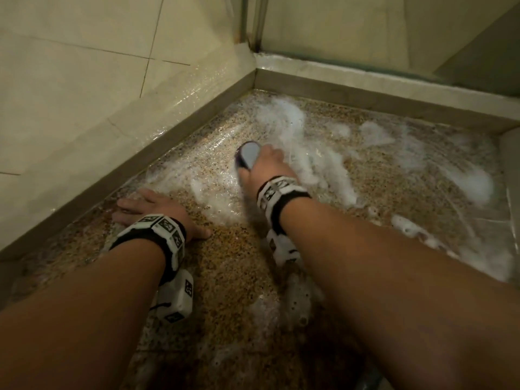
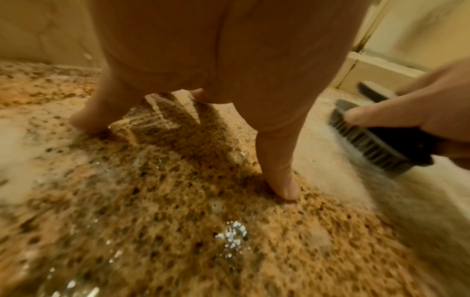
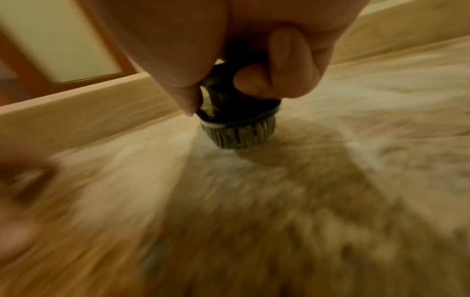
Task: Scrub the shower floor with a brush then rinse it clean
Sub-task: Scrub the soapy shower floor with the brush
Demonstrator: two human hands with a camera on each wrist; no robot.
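A speckled brown shower floor (image 1: 233,277) is wet and streaked with white foam (image 1: 287,119). My right hand (image 1: 263,164) grips a dark scrub brush (image 1: 247,154) with a pale grey top, bristles down on the foam near the far left corner. In the right wrist view its fingers curl round the brush (image 3: 239,120), whose grey bristles meet the floor. My left hand (image 1: 152,208) lies flat on the wet floor beside the left curb, fingers spread. The left wrist view shows its fingertips (image 2: 282,188) pressing the stone and the brush (image 2: 376,140) at right.
A raised tiled curb (image 1: 118,175) runs along the left, another (image 1: 380,102) along the back, meeting in a corner. A glass door frame (image 1: 253,26) rises from that corner. A ledge (image 1: 510,175) borders the right side. Foam patches (image 1: 475,184) lie on the right.
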